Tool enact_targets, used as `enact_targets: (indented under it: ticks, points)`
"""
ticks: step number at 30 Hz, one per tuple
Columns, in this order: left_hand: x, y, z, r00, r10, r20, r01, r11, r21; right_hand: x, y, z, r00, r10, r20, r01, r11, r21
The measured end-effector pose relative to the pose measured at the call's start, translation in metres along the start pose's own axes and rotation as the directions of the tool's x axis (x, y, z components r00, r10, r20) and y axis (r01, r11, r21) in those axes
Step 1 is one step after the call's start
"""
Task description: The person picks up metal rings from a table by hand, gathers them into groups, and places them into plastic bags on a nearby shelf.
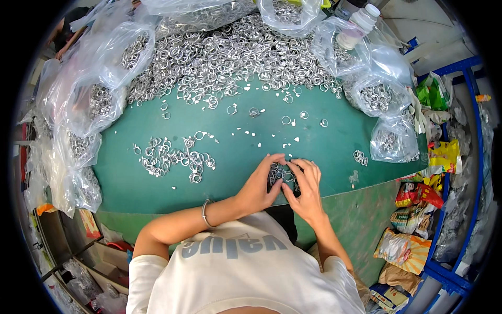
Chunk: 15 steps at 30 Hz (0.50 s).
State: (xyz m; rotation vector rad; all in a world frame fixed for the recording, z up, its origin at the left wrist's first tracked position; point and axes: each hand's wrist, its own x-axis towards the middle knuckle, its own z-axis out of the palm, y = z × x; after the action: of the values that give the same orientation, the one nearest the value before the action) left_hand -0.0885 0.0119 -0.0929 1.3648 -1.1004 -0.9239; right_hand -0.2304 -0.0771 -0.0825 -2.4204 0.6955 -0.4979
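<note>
At the near edge of the green table [251,136], my left hand [257,184] and my right hand [307,192] curve toward each other around a small cluster of silver-coloured metal rings [283,174]. Thumbs and fingers of both hands press in on the cluster from either side, with the fingertips almost meeting at its far side. Part of the cluster is hidden behind the fingers. To the left of my hands lies a loose group of similar rings [195,163]. Several single rings and small white chips [297,139] are scattered just beyond my fingers.
A large heap of rings [230,52] covers the table's far side. Clear plastic bags of rings [392,141] line both sides. A white bottle [361,23] stands at the far right. A small ring pile [360,157] sits right; a blue shelf frame [444,269] holds packets.
</note>
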Motion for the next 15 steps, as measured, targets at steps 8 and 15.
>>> enact_targets:
  ticks: [8,15]
  points:
    - [-0.013,-0.001,-0.007,0.98,-0.028,-0.196,-0.018,0.974,-0.226,0.005,-0.018,0.012,0.997,-0.02,0.071,0.015,0.997,0.069]
    - [-0.068,0.033,-0.049,0.974,-0.197,-0.113,0.153,0.937,-0.313,0.02,-0.024,0.016,0.973,-0.17,0.156,0.173,0.985,-0.007]
